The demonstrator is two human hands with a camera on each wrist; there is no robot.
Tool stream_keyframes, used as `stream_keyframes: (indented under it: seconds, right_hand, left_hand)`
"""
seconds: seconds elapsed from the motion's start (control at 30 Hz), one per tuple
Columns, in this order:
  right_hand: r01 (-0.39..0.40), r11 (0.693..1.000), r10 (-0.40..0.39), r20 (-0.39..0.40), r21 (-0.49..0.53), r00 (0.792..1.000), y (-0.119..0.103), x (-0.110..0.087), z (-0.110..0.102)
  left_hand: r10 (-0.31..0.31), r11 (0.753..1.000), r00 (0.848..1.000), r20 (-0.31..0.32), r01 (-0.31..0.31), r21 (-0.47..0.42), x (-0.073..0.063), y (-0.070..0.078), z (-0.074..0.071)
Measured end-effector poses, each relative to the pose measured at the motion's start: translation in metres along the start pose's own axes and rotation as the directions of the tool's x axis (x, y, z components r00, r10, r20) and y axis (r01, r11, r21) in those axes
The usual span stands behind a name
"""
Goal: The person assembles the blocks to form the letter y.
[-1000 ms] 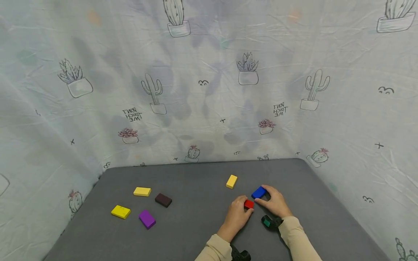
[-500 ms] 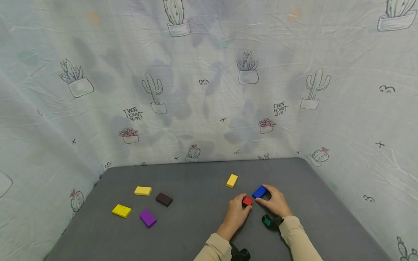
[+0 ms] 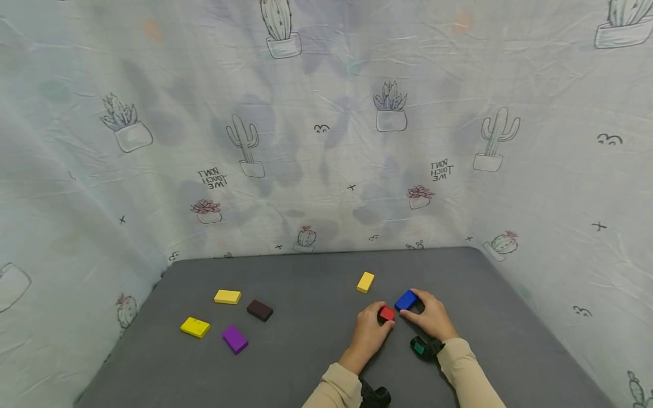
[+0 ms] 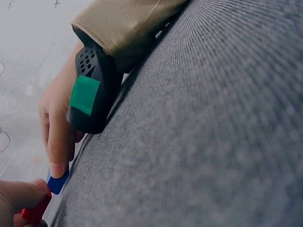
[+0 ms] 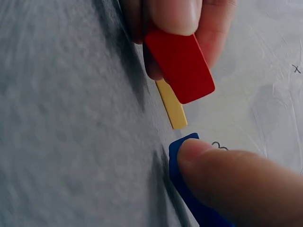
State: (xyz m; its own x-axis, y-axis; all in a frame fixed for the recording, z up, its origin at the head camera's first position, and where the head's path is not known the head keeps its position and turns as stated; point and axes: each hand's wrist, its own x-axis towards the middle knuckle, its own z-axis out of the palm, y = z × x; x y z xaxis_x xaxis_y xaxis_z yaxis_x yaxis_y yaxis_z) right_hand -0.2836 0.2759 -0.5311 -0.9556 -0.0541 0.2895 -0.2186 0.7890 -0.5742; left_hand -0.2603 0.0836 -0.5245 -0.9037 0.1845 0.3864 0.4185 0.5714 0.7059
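Near the right part of the grey table, my left hand (image 3: 368, 330) pinches a small red block (image 3: 387, 313) between thumb and fingers. Just beyond and to its right is a blue block (image 3: 406, 300), gripped by the thumb and fingers of my right hand (image 3: 433, 317). A narrow gap separates the two blocks in the head view. In the right wrist view, the red block (image 5: 182, 66) shows a broad face, and my right thumb covers part of the blue block (image 5: 177, 165). Whether the red block touches the table is unclear.
A yellow block (image 3: 365, 282) lies beyond both hands. On the left side are two more yellow blocks, one farther (image 3: 227, 297) and one nearer (image 3: 195, 327), a dark brown block (image 3: 260, 310) and a purple block (image 3: 235, 340). Cactus-print cloth (image 3: 336, 215) surrounds the grey table (image 3: 296, 362).
My left hand has moved the red block slightly away from me and a little left. The right hand and blue block stay nearly in place. The head view has shifted slightly.
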Motion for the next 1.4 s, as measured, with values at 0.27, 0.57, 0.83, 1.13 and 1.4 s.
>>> stream_keyframes:
  seconds: [0.27,0.57,0.83,1.13,1.4]
  right_hand:
    - [-0.012,1.0,0.012,0.037,0.007,0.999,-0.007,-0.001,0.001]
    - [0.013,1.0,-0.014,0.065,0.011,0.998,-0.016,-0.001,0.006]
    - [0.038,0.999,-0.04,0.066,0.03,0.997,-0.024,0.003,0.012]
    - [0.048,0.998,-0.052,0.076,0.05,0.996,-0.034,0.007,0.019]
    - [0.06,0.997,-0.064,0.091,0.049,0.994,-0.043,0.011,0.026]
  left_hand:
    - [-0.035,0.999,0.999,0.01,0.036,-0.027,-0.001,-0.001,-0.007]
    - [-0.061,0.998,0.998,-0.004,0.061,-0.014,-0.002,-0.006,-0.018]
    - [-0.057,0.998,0.998,-0.026,0.057,0.006,-0.002,-0.012,-0.026]
    - [-0.069,0.997,0.997,-0.028,0.069,0.018,-0.002,-0.019,-0.035]
    - [-0.077,0.996,0.996,-0.034,0.078,0.03,-0.003,-0.026,-0.043]
